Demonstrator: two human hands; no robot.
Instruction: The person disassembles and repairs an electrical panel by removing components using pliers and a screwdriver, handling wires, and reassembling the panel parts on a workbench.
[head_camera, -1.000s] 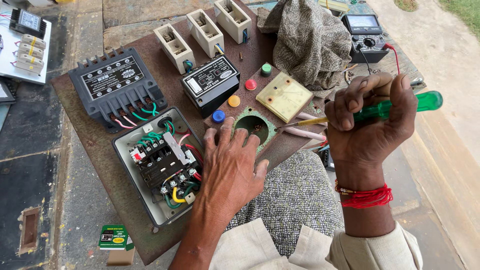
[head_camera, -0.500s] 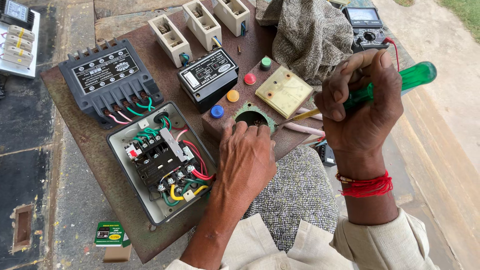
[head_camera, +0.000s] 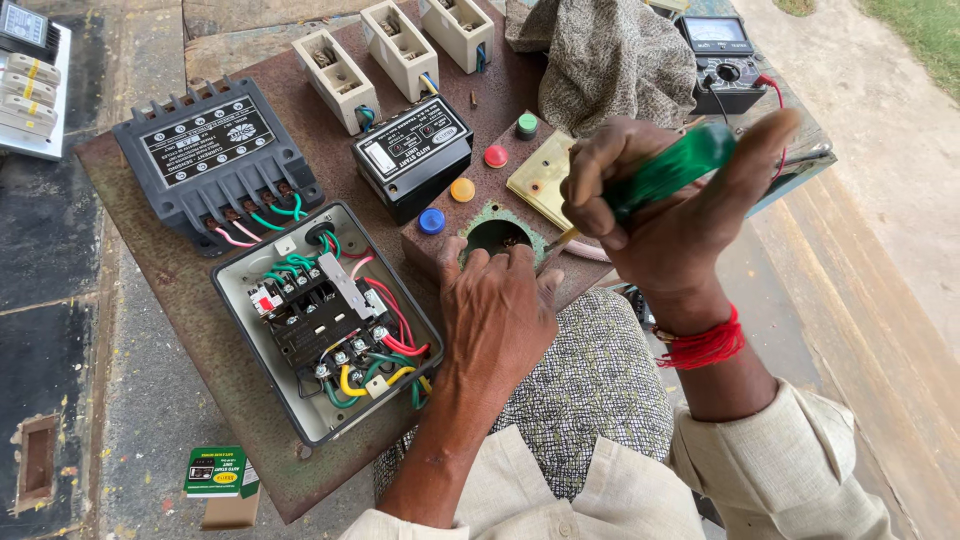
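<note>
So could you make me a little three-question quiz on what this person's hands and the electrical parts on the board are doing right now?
1. True or false: the right hand holds a green-handled screwdriver.
2. Where do the left hand's fingertips rest?
A. on the multimeter
B. at the rim of the round hole
C. inside the open wiring box
3. Fill in: the four round push buttons are green, red, orange and ____.

Key: 1 true; 2 B; 3 blue.
</note>
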